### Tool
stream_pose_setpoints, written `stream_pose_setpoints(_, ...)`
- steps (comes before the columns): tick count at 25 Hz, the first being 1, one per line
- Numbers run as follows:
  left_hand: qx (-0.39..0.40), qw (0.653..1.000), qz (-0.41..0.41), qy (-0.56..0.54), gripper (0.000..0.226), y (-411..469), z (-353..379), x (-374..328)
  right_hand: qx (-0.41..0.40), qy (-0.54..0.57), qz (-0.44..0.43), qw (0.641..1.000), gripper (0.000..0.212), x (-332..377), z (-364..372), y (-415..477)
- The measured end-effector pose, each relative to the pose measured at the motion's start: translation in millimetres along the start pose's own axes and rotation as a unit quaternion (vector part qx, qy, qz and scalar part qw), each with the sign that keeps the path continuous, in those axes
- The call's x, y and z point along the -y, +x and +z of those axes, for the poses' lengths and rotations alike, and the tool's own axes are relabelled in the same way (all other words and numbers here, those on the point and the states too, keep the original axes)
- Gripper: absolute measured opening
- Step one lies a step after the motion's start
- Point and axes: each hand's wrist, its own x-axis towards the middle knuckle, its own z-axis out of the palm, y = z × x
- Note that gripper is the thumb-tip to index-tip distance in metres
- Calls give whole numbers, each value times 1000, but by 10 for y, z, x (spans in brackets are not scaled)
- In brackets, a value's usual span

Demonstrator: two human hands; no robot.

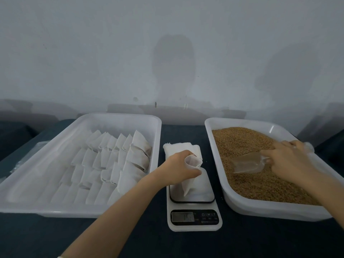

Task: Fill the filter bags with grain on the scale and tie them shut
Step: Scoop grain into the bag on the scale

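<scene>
My left hand (pixel 178 167) grips a white filter bag (pixel 189 180) by its open mouth, holding it upright on the platform of the white digital scale (pixel 193 216). To the right, my right hand (pixel 287 161) holds the handle of a clear plastic scoop (pixel 248 162) lying on the brown grain (pixel 247 181) in a white tray (pixel 260 208). Behind the scale lies a stack of empty filter bags (pixel 177 148).
A large white tray (pixel 78 211) on the left holds several rows of filled, tied bags (pixel 111 162). Everything stands on a dark tabletop (pixel 149 239) against a pale wall. Clear plastic wrap (pixel 24 157) lies left of the left tray.
</scene>
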Motion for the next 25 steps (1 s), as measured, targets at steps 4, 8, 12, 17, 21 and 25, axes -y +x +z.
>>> stream_pose_setpoints(4,3,1000,-3,4,43,-8,-1,-9,37,127,28,991,39,-45,192,3)
stream_pose_setpoints(8,6,1000,-8,8,45,-5,-1,-19,58,275,65,958,38,-153,306,-42)
stream_pose_setpoints(12,6,1000,-9,8,45,-7,0,-13,99,341,85,931,38,-225,322,-83)
stream_pose_setpoints(17,11,1000,-8,2,43,-8,-1,-4,120,417,97,896,36,-270,285,-162)
stream_pose_setpoints(21,13,1000,-5,5,42,-14,-1,-8,113,448,84,883,38,-247,153,-265)
stream_pose_setpoints(25,15,1000,-7,9,44,-16,-1,-23,66,412,67,906,38,-191,-165,-296)
